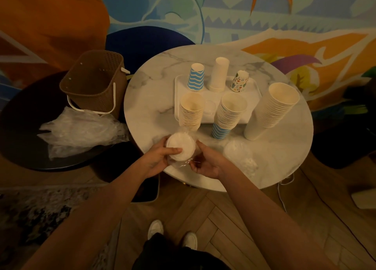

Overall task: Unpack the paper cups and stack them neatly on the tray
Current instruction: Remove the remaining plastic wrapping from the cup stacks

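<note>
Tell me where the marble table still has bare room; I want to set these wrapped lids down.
Bare marble lies left of the tray, toward the brown basket, and along the back edge behind it. The front is crowded: three tall cup stacks, crumpled plastic and both hands.

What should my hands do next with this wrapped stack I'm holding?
Probably peel the clear plastic wrap off with the right hand while the left hand steadies the white stack: the wrap is still around it, and the tray is waiting beyond.

Marble table: tray, cup stacks.
</note>
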A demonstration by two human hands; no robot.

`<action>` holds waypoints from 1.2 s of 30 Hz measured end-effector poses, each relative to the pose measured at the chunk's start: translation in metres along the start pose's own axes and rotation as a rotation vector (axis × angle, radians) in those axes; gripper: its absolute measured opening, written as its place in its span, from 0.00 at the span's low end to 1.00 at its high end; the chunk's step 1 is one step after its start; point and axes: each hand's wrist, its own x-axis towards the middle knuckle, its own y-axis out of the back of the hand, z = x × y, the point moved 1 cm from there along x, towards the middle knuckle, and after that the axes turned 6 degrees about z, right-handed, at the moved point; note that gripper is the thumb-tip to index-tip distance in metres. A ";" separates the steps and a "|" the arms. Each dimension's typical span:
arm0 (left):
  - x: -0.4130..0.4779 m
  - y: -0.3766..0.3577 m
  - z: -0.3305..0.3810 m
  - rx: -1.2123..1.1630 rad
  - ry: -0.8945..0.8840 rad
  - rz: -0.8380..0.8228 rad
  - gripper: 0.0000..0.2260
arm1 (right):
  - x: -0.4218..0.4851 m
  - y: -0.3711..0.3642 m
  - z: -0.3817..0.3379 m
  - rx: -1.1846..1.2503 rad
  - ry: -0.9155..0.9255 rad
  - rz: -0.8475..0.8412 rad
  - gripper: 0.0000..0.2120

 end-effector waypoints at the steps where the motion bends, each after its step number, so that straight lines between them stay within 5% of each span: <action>1: -0.001 0.000 0.001 0.004 0.005 -0.010 0.29 | 0.000 0.000 0.000 -0.004 -0.004 0.000 0.18; 8: 0.000 0.003 0.001 0.128 0.099 0.007 0.38 | 0.004 0.003 -0.009 0.163 0.081 0.055 0.08; 14: 0.003 0.005 -0.001 0.179 0.079 0.112 0.32 | 0.004 0.005 -0.010 -0.140 0.237 0.069 0.17; 21: 0.006 0.008 -0.007 0.288 0.052 0.137 0.31 | 0.003 0.001 -0.010 -0.197 0.337 0.154 0.04; 27: 0.008 0.010 -0.011 0.222 0.008 0.306 0.27 | 0.002 0.005 -0.011 -0.247 0.605 0.242 0.09; 31: 0.011 0.003 -0.010 0.109 -0.068 0.423 0.27 | 0.001 0.004 -0.003 -0.350 0.762 0.146 0.10; 34: 0.011 -0.003 -0.008 -0.020 -0.083 0.399 0.27 | -0.001 0.003 0.002 -0.391 0.674 -0.067 0.09; 36: 0.010 -0.004 -0.007 -0.096 -0.072 0.321 0.25 | -0.004 0.006 0.001 -0.391 0.644 -0.032 0.10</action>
